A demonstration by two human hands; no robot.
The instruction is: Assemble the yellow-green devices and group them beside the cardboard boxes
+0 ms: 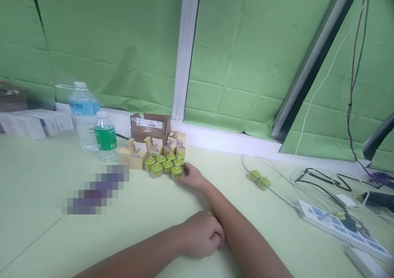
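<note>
My right hand [192,175] reaches forward across the pale table [37,179] and closes its fingers round the nearest small green-lidded jar [176,171] in a cluster of several such jars [156,169]. My left hand [201,233] rests on the table as a loose fist, close in, touching my right forearm, with nothing showing in it. Small tan cartons [138,157] stand just behind the jars, and a brown cardboard box [150,126] sits behind those.
Two water bottles [84,116] [105,137] stand left of the cartons, white boxes [27,124] beyond them. Two more green jars [259,178] lie to the right near white cables. A white power strip [335,224] with plugs sits at the right edge. A green curtain backs the table.
</note>
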